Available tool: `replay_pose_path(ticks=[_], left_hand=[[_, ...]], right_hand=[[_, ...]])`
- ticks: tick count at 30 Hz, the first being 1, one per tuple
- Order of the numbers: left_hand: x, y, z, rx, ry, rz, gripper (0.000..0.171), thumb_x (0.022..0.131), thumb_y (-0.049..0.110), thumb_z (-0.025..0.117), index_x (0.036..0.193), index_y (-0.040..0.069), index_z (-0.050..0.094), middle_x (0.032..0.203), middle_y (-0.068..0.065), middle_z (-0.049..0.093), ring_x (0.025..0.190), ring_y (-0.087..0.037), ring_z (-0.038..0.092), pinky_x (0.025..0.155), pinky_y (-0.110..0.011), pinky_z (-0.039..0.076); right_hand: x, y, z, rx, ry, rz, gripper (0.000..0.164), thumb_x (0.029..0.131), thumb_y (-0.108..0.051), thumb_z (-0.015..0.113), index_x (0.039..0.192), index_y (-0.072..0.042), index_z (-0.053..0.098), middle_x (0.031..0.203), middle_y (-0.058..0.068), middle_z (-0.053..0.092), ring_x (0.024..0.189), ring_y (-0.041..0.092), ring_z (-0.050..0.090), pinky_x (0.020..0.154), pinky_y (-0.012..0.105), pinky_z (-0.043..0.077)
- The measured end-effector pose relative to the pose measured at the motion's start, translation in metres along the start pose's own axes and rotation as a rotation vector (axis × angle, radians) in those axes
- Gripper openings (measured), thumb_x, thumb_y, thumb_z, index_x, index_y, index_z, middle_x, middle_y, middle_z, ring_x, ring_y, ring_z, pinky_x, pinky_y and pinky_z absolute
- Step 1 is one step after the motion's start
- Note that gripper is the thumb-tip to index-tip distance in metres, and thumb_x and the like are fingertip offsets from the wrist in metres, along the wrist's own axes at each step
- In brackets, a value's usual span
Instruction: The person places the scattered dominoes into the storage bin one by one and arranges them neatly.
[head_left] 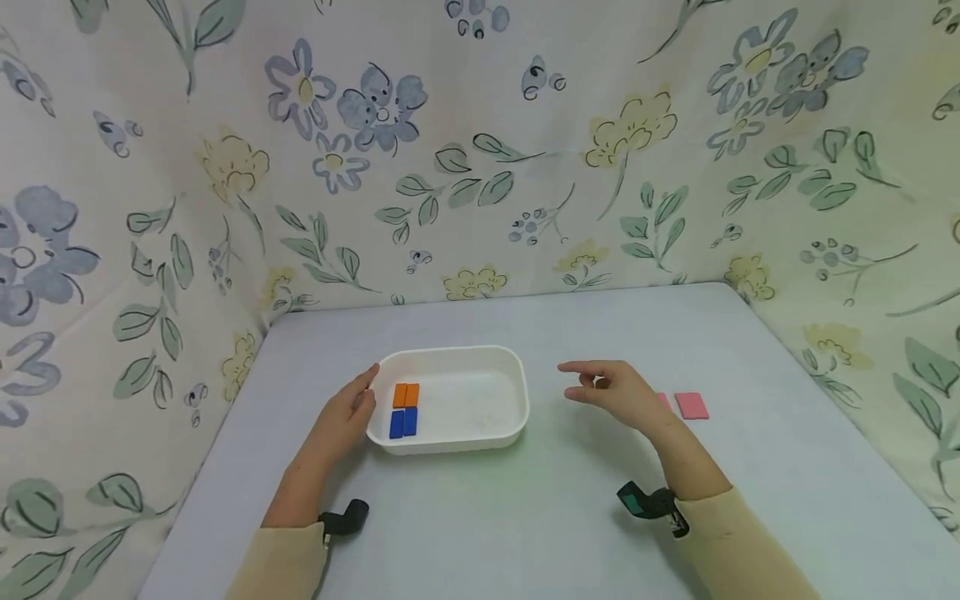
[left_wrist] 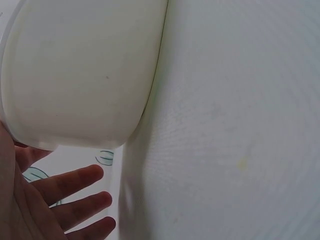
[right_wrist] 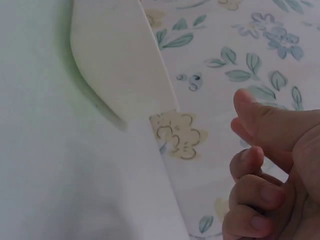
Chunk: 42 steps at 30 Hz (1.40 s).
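A white tray point(head_left: 457, 444) with rounded corners stands on the table. Two orange tiles point(head_left: 401, 395) lie side by side in its left part, with two blue tiles point(head_left: 409, 422) just in front of them. My left hand point(head_left: 341, 421) is at the tray's left end, fingers mostly straight and touching the rim; the left wrist view shows several of them spread below the tray wall point(left_wrist: 80, 75). To the right of the tray my right hand point(head_left: 626, 396) hovers, index finger and thumb apart, the other fingers point(right_wrist: 255, 192) loosely curled, holding nothing visible.
Beyond the right hand lies a pink tile point(head_left: 692, 406); another pink piece point(head_left: 663, 400) shows partly behind the hand. The white table point(head_left: 495, 517) ends at a flowered cloth point(head_left: 480, 200) behind and at both sides. Each wrist wears a black camera mount point(head_left: 348, 518).
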<state>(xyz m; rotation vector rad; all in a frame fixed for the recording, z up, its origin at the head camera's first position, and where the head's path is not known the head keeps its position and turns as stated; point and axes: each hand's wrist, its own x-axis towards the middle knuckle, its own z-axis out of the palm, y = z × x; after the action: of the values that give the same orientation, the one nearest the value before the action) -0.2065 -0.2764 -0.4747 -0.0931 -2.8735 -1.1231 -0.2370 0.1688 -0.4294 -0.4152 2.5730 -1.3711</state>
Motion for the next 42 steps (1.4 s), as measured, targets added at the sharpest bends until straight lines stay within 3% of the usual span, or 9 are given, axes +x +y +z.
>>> replay_pose_path(ticks=[6, 10, 15, 23, 31, 42], left_hand=[[0.0, -0.001, 0.001, -0.003, 0.0, 0.003, 0.054, 0.108, 0.029, 0.039, 0.16, 0.019, 0.03, 0.162, -0.006, 0.031, 0.148, -0.031, 0.027, 0.116, -0.055, 0.026], [0.001, -0.001, 0.001, 0.006, 0.006, 0.008, 0.054, 0.108, 0.029, 0.04, 0.16, 0.019, 0.03, 0.162, -0.007, 0.031, 0.148, -0.032, 0.027, 0.116, -0.056, 0.026], [0.001, 0.001, -0.001, 0.006, 0.009, 0.01, 0.054, 0.107, 0.028, 0.04, 0.159, 0.018, 0.03, 0.161, -0.007, 0.031, 0.148, -0.032, 0.027, 0.116, -0.056, 0.026], [0.0, 0.002, -0.001, 0.011, 0.009, 0.01, 0.054, 0.107, 0.027, 0.04, 0.159, 0.017, 0.03, 0.162, -0.008, 0.031, 0.148, -0.033, 0.027, 0.116, -0.057, 0.027], [-0.001, 0.003, -0.001, 0.004, 0.005, 0.007, 0.054, 0.107, 0.026, 0.041, 0.159, 0.017, 0.03, 0.162, -0.007, 0.031, 0.148, -0.032, 0.027, 0.116, -0.056, 0.027], [0.0, 0.003, -0.002, -0.005, -0.003, 0.003, 0.054, 0.107, 0.028, 0.041, 0.16, 0.018, 0.03, 0.162, -0.008, 0.031, 0.148, -0.033, 0.027, 0.116, -0.057, 0.026]], right_hand=[[-0.003, 0.014, -0.022, 0.019, -0.049, 0.076, 0.049, 0.087, -0.033, 0.08, 0.132, -0.02, 0.068, 0.091, 0.007, 0.049, 0.06, 0.017, 0.036, 0.046, 0.024, 0.029], [-0.004, 0.026, -0.036, -0.028, -0.061, 0.085, 0.05, 0.088, -0.027, 0.079, 0.134, -0.013, 0.066, 0.088, 0.006, 0.046, 0.06, 0.015, 0.034, 0.048, 0.026, 0.026], [-0.005, 0.041, -0.052, -0.091, -0.066, 0.162, 0.049, 0.089, -0.021, 0.076, 0.136, -0.011, 0.064, 0.084, 0.005, 0.043, 0.058, 0.016, 0.031, 0.047, 0.026, 0.027], [-0.006, 0.056, -0.06, -0.114, -0.107, 0.24, 0.046, 0.089, 0.002, 0.057, 0.133, -0.01, 0.067, 0.072, 0.001, 0.04, 0.054, 0.014, 0.031, 0.049, 0.025, 0.027], [-0.008, 0.063, -0.061, -0.176, -0.109, 0.275, 0.05, 0.08, -0.009, 0.081, 0.129, -0.007, 0.069, 0.072, 0.002, 0.042, 0.065, 0.019, 0.038, 0.055, 0.029, 0.027], [-0.009, 0.069, -0.059, -0.18, -0.082, 0.28, 0.049, 0.077, -0.009, 0.085, 0.122, -0.003, 0.067, 0.077, 0.006, 0.046, 0.071, 0.022, 0.045, 0.06, 0.033, 0.033]])
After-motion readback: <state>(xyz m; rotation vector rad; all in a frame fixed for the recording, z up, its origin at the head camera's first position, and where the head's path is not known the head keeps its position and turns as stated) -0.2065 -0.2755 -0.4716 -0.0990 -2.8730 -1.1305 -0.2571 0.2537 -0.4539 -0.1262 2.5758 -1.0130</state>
